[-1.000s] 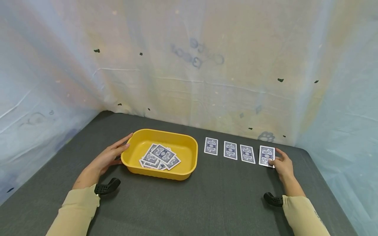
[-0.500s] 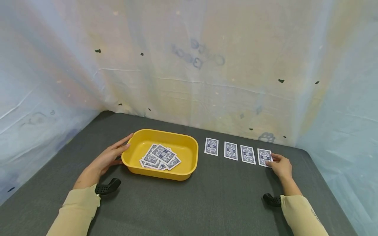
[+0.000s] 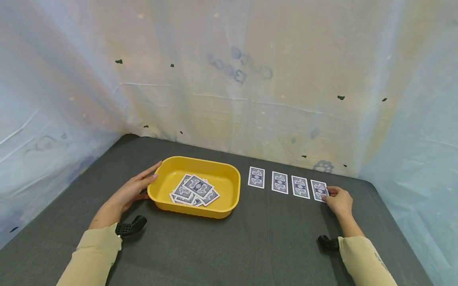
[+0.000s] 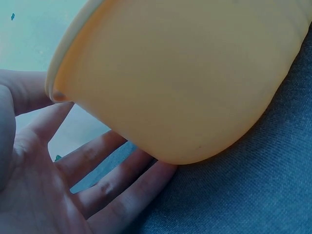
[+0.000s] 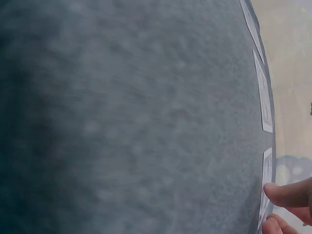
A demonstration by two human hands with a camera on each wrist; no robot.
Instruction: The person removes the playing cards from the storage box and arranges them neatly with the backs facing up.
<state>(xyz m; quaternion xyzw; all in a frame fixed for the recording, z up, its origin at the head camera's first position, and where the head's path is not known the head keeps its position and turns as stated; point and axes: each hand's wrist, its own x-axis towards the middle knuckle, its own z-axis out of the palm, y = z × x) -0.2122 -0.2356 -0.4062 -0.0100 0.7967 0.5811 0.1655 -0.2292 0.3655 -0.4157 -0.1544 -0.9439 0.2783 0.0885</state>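
In the head view, my right hand is at the right end of a row of face-down playing cards. It pinches the right edge of the last playing card, which lies level with the others. The right wrist view shows the thumb on this card. Left of it lie three more blue-backed cards, spaced apart. My left hand touches the left end of a yellow plastic basin, fingers spread and fairly straight along its outside in the left wrist view. Several overlapping cards lie face down in the basin.
A dark grey cloth covers the table. A pale patterned curtain hangs behind and along both sides. Black wrist cameras sit on both wrists.
My right hand has lowered the last card and shifted it slightly left, closer to the row. My left hand and the basin have kept their places.
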